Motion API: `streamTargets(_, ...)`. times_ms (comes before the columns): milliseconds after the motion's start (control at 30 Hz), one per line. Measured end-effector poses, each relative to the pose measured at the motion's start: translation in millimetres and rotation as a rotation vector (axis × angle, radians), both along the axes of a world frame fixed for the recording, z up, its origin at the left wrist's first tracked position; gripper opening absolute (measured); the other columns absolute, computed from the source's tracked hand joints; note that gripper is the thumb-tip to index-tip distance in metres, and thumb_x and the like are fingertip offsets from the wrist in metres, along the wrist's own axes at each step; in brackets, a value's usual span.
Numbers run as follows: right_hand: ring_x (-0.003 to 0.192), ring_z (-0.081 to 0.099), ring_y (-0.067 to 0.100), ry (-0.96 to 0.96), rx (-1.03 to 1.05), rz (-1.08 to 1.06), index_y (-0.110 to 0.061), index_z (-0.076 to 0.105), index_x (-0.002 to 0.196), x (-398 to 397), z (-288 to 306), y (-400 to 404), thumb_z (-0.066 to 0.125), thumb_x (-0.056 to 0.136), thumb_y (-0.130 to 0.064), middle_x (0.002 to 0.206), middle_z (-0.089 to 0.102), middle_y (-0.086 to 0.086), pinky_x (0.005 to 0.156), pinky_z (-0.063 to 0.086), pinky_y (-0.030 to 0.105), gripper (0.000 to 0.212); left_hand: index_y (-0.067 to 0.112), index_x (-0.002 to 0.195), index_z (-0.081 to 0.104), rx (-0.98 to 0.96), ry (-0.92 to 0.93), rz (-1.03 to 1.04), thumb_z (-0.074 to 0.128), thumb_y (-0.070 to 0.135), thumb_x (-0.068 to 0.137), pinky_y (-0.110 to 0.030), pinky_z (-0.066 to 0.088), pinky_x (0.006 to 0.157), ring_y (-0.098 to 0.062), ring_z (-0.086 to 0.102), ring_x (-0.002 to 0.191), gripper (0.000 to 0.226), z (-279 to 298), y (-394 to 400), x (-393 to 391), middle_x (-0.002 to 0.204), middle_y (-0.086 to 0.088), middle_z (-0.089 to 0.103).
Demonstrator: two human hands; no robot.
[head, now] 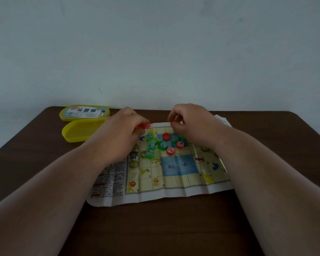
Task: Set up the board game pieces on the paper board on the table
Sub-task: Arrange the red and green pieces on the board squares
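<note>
Paper board [174, 174] lay unfolded across the dark brown counter [174, 228], creased, its gridded yellow field printed with small animals and a blue patch near the middle, a strip of dense print along its left margin. Clustered on the far half of the grid: round game pieces, green ones [163, 146] and red ones [170, 151], touching or just beside one another, most face up with small labels, one red piece [166, 135] showing a plain top. Both forearms reached in from the near edge toward the far edge of the sheet. Left hand [124, 130] hovered over the board's far left corner, grip closed on red pieces [142, 126] peeking out past the curled fingers; exact count impossible to tell because of blur. Right hand [190, 124] hung over the far edge to the right of the cluster, thumb and fingers pinching a single red piece [173, 123] just above the sheet's border. Off to the left, well apart from the board, sat a yellow box lid [84, 113] with a printed label facing up, and just in front of it the open yellow box tray [78, 133], touching or nearly touching the lid. Behind the counter, only a pale wall [155, 52].
</note>
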State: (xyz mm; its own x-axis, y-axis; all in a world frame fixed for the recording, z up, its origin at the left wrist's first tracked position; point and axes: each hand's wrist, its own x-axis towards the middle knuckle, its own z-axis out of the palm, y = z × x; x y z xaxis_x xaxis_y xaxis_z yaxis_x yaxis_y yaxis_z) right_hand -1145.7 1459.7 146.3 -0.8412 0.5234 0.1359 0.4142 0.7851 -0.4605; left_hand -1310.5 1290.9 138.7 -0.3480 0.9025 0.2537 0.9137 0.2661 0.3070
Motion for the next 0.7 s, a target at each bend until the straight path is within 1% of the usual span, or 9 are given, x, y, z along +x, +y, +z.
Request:
streamTargets(133, 0.090, 0.061, 0.001, 0.011, -0.004, 0.004, -0.031, 0.067, 0.106, 0, 0, -1, 0.070, 0.098, -0.035, 0.101, 0.067, -0.014, 0.070, 0.049, 0.021, 0.010, 0.030, 0.125, 0.071, 0.055, -0.071, 0.010, 0.061, 0.035, 0.102, -0.016, 0.039, 0.075, -0.002, 0.053, 0.098, 0.025, 3, 1, 3, 0.111, 0.015, 0.055)
streamTargets(233, 0.092, 0.062, 0.003, -0.009, 0.045, 0.020, -0.032, 0.067, 0.100, 0, 2, -3, 0.075, 0.095, -0.035, 0.100, 0.067, -0.015, 0.072, 0.048, 0.021, 0.010, 0.034, 0.114, 0.071, 0.072, -0.084, 0.029, 0.068, 0.040, 0.098, -0.018, 0.046, 0.073, -0.001, 0.061, 0.093, 0.018, 4, -1, 4, 0.104, 0.017, 0.064)
streamTargets(333, 0.096, 0.059, 0.006, -0.069, 0.115, 0.036, -0.035, 0.063, 0.093, -1, 4, -4, 0.077, 0.093, -0.034, 0.100, 0.059, -0.016, 0.077, 0.044, 0.024, 0.014, 0.034, 0.102, 0.072, 0.071, -0.097, 0.083, 0.073, 0.041, 0.094, -0.020, 0.049, 0.069, -0.001, 0.064, 0.089, 0.010, 4, -3, 2, 0.098, 0.016, 0.070)
streamTargets(400, 0.096, 0.057, 0.006, -0.085, 0.114, 0.039, -0.036, 0.064, 0.092, 0, 5, -4, 0.076, 0.093, -0.037, 0.099, 0.057, -0.017, 0.078, 0.042, 0.024, 0.012, 0.035, 0.097, 0.074, 0.036, -0.088, 0.106, 0.075, 0.044, 0.091, -0.033, 0.056, 0.080, -0.005, 0.067, 0.093, 0.011, 3, -4, 0, 0.098, 0.015, 0.074)
streamTargets(433, 0.094, 0.056, 0.005, -0.087, 0.114, 0.043, -0.036, 0.065, 0.091, 0, 5, -3, 0.075, 0.094, -0.039, 0.097, 0.055, -0.018, 0.077, 0.042, 0.025, 0.011, 0.036, 0.096, 0.075, 0.008, -0.063, 0.107, 0.074, 0.048, 0.090, -0.037, 0.055, 0.091, -0.007, 0.068, 0.097, 0.013, 3, -4, 0, 0.100, 0.015, 0.075)
streamTargets(500, 0.089, 0.055, 0.002, -0.063, 0.086, 0.036, -0.034, 0.067, 0.092, 2, 5, -2, 0.071, 0.096, -0.040, 0.092, 0.054, -0.020, 0.071, 0.041, 0.024, 0.008, 0.038, 0.096, 0.075, -0.018, -0.025, 0.123, 0.072, 0.050, 0.091, -0.045, 0.046, 0.107, -0.009, 0.067, 0.105, 0.013, 5, -5, 2, 0.104, 0.017, 0.075)
streamTargets(533, 0.089, 0.056, 0.002, -0.031, 0.062, 0.021, -0.033, 0.069, 0.094, 3, 5, -2, 0.068, 0.098, -0.037, 0.093, 0.057, -0.019, 0.068, 0.042, 0.022, 0.007, 0.037, 0.097, 0.074, 0.002, -0.037, 0.148, 0.072, 0.045, 0.091, -0.048, 0.043, 0.110, -0.011, 0.066, 0.109, 0.010, 7, -5, 2, 0.107, 0.017, 0.074)
streamTargets(600, 0.093, 0.060, 0.002, 0.034, 0.046, 0.006, -0.030, 0.073, 0.101, 4, 6, -1, 0.064, 0.101, -0.032, 0.099, 0.063, -0.017, 0.070, 0.047, 0.020, 0.009, 0.037, 0.097, 0.071, 0.056, -0.089, 0.219, 0.072, 0.032, 0.092, -0.050, 0.046, 0.107, -0.017, 0.063, 0.111, 0.007, 11, -7, -2, 0.108, 0.014, 0.071)
streamTargets(700, 0.100, 0.061, 0.005, 0.035, 0.050, 0.056, -0.034, 0.075, 0.108, 3, 5, 0, 0.069, 0.097, -0.037, 0.107, 0.064, -0.013, 0.085, 0.055, 0.031, 0.013, 0.040, 0.103, 0.070, 0.020, -0.144, 0.260, 0.073, 0.034, 0.091, -0.049, 0.051, 0.100, -0.019, 0.062, 0.112, 0.014, 13, -10, -4, 0.110, 0.014, 0.068)
